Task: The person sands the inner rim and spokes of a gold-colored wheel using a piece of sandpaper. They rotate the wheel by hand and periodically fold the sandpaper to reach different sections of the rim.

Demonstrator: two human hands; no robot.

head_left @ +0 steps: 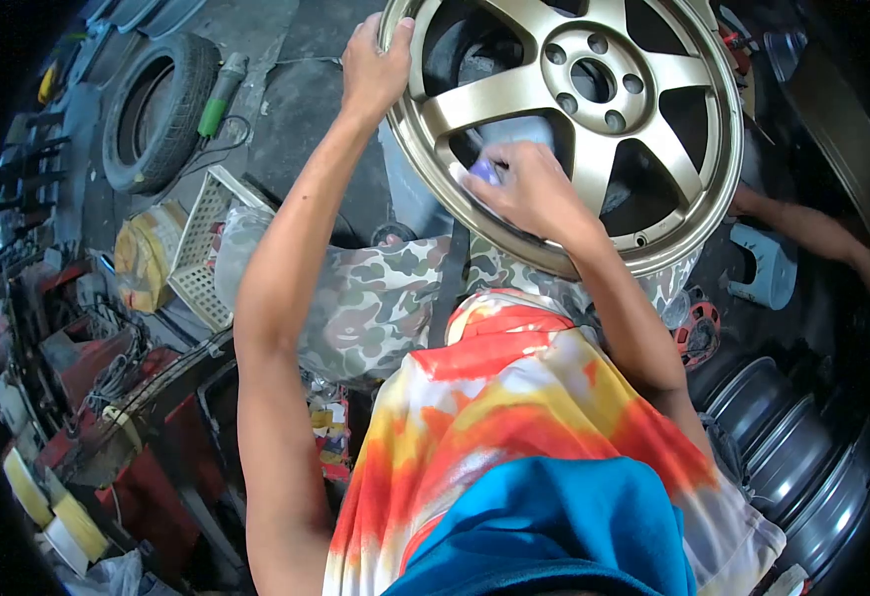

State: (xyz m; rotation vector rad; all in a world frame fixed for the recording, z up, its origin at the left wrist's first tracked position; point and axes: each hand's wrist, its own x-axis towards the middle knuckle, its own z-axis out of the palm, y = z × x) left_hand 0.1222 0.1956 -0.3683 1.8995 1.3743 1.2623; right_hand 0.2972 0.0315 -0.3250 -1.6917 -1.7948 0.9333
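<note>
A gold alloy wheel rim (484, 102) with several spokes is tilted up in front of my lap, its face towards me. My left hand (377, 65) is closed around the rim's outer lip at the upper left, thumb on the near side. Low on the left side of the rim, my right hand (534, 189) presses a small purple-and-white pad (484, 173) against the inner lip, between two spokes. That hand is smeared by motion, and its fingers cover most of the pad, whose exact kind I cannot make out.
A tyre (147, 114) lies at the upper left beside a green power tool (218, 104). Near it stand a cream plastic basket (199, 243) and a yellow bundle (147, 260). On the right are another person's arm (812, 226), a grey-blue plastic container (775, 268) and several dark rims (788, 452).
</note>
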